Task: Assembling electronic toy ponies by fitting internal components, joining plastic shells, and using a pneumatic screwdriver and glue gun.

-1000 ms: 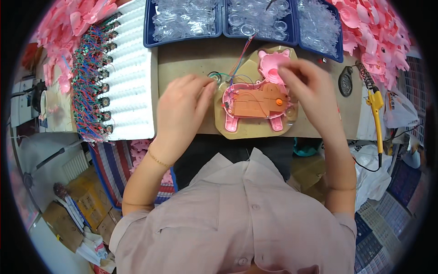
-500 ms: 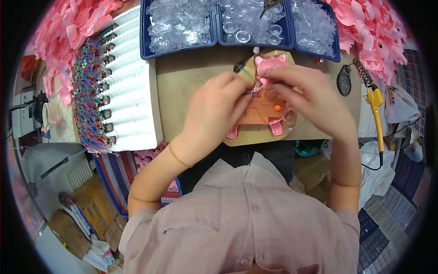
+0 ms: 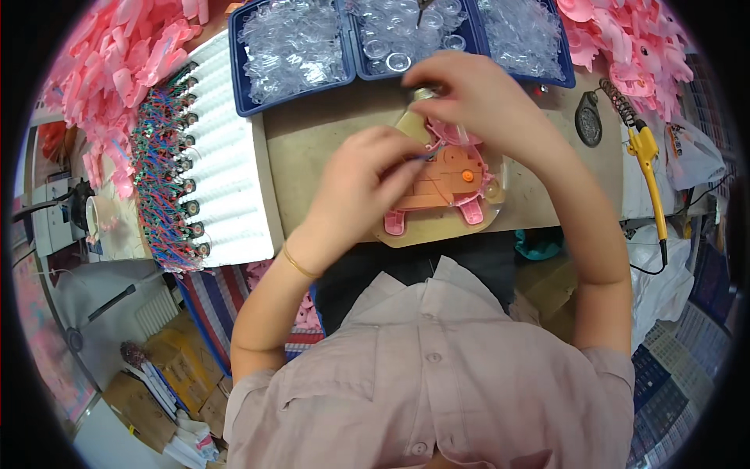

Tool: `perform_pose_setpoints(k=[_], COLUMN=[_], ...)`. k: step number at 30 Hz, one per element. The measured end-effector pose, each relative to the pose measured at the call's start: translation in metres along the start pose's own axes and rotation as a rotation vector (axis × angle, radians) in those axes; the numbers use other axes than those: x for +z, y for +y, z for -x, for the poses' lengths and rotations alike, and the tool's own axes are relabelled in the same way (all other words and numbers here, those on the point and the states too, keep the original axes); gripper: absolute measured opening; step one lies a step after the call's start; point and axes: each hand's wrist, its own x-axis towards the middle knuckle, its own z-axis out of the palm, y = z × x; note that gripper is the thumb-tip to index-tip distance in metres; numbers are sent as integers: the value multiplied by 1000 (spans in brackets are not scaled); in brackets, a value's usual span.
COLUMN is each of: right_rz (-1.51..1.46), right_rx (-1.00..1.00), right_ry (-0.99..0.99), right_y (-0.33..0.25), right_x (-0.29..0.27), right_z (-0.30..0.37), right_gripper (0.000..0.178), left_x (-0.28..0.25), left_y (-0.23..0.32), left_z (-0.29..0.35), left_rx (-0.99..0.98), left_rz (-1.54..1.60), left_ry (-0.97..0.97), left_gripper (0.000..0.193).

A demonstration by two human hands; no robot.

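Note:
A pink animal-shaped toy shell (image 3: 471,209) lies on a yellowish holder board (image 3: 418,234). Inside it sits an orange plastic housing (image 3: 441,187) with a bright orange round knob (image 3: 468,176). My left hand (image 3: 363,176) is at the shell's left side, thumb and forefinger pinched on a thin wire with a bluish end showing. Above the shell's top end, my right hand (image 3: 476,94) has its fingers closed on a small round part (image 3: 426,93), silvery and mostly covered. My fingers hide much of the shell's upper part and the wiring there.
Blue trays (image 3: 351,79) of clear plastic parts stand at the back. On the left, a white ribbed rack (image 3: 234,156) carries wired round components (image 3: 168,172). Pink shells (image 3: 117,70) are heaped at both far corners. A yellow-handled soldering iron (image 3: 646,156) hangs at right, near a dark oval object (image 3: 588,119).
My right hand has moved up and left from the shell's middle to the small round part beyond its top end. My left hand keeps its pinch beside the shell. The view has shifted slightly.

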Motion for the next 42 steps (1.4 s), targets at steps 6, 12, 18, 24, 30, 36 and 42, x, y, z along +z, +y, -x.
perform_pose_setpoints(k=[6, 12, 18, 24, 30, 36, 42], right_rz=[101, 340, 247, 63, 239, 201, -18], right_rx=[280, -33, -83, 14, -60, -111, -235], right_ry=[137, 262, 81, -93, -264, -67, -82], right_y=[-1, 10, 9, 13, 8, -17, -32], right_x=[13, 13, 0, -11, -12, -11, 17], right_z=[56, 64, 53, 36, 25, 53, 77], right_gripper=[21, 15, 11, 12, 13, 10, 18], left_x=[-15, -12, -13, -15, -17, -20, -3], left_y=[-15, -7, -9, -9, -8, -15, 4], left_z=[-10, -9, -6, -10, -11, -13, -1], left_rx=[-506, -463, -366, -485, -396, -513, -249], left_rz=[510, 344, 270, 427, 363, 504, 153], left_ry=[-147, -99, -160, -154, -175, -202, 38], left_gripper=[20, 20, 19, 19, 19, 19, 17])
